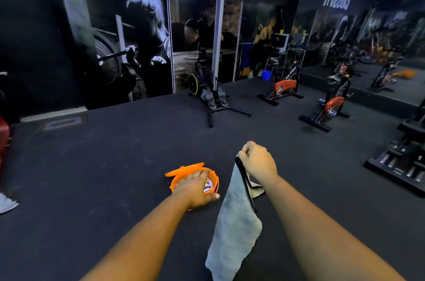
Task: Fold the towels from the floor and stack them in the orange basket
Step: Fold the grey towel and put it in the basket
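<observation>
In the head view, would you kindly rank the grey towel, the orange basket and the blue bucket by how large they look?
1. grey towel, hanging near the camera, which inflates it
2. orange basket, partly hidden by the left hand
3. blue bucket, far off, so true size is unsure

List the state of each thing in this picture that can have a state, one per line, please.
Orange plastic basket: on the floor, lid open, some cloth inside.
Orange lid: swung back at the basket's far rim.
Grey towel with dark edge: hanging unfolded from the right hand.
Right hand: pinching the towel's top edge.
Left hand: reaching over the basket, fingers relaxed.
Pale towel: lying on the floor, far left.
</observation>
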The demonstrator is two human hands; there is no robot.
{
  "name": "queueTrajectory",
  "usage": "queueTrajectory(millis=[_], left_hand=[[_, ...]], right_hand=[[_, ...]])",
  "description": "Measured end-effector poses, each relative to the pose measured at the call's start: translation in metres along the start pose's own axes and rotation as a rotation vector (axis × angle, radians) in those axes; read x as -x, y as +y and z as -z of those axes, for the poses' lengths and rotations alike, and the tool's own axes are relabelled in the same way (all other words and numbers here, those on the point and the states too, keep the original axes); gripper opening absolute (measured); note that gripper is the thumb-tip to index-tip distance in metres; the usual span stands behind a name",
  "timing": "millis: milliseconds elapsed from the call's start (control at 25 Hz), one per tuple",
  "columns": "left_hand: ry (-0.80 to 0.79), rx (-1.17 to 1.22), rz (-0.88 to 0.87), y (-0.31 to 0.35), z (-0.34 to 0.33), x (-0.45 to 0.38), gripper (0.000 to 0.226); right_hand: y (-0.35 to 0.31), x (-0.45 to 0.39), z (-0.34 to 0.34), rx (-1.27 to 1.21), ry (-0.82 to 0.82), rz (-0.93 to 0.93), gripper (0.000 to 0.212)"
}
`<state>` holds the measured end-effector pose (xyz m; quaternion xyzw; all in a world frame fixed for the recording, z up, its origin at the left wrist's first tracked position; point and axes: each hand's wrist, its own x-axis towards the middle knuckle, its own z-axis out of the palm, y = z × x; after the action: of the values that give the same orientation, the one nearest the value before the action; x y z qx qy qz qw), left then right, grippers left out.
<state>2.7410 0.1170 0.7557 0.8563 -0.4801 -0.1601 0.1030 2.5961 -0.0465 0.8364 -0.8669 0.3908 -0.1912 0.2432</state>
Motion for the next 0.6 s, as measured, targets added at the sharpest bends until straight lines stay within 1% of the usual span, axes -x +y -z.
queueTrajectory(millis=[40,120,240,320,360,400,520,600], left_hand=[[0.018,0.028,-0.02,-0.002,0.006,-0.023,0.082],[0.063,0.15,-0.059,0.003,0.015,-0.059,0.059],[0.12,0.287,-0.115,0.019,0.025,-0.109,0.05],[0.168,0.313,-0.11,0.026,0.03,-0.14,0.031],[0.178,0.33,-0.099,0.026,0.03,-0.156,0.021],[0.179,0.369,-0.084,0.024,0.029,-0.171,0.017],[0.196,0.514,0.009,0.015,0.026,-0.21,0.022],[0.235,0.549,0.091,0.014,0.027,-0.234,0.023]], right_hand=[[-0.001,-0.02,-0.005,-0.053,-0.026,0.003,0.014],[-0.001,-0.053,-0.016,-0.198,-0.12,0.08,0.017],[0.004,-0.098,-0.034,-0.371,-0.268,0.195,0.017],[0.015,-0.13,-0.042,-0.432,-0.328,0.208,0.011],[0.022,-0.148,-0.047,-0.454,-0.332,0.216,0.012],[0.031,-0.165,-0.053,-0.459,-0.324,0.224,0.013],[0.05,-0.205,-0.074,-0.463,-0.231,0.202,0.016],[0.058,-0.22,-0.091,-0.54,-0.234,0.21,0.022]])
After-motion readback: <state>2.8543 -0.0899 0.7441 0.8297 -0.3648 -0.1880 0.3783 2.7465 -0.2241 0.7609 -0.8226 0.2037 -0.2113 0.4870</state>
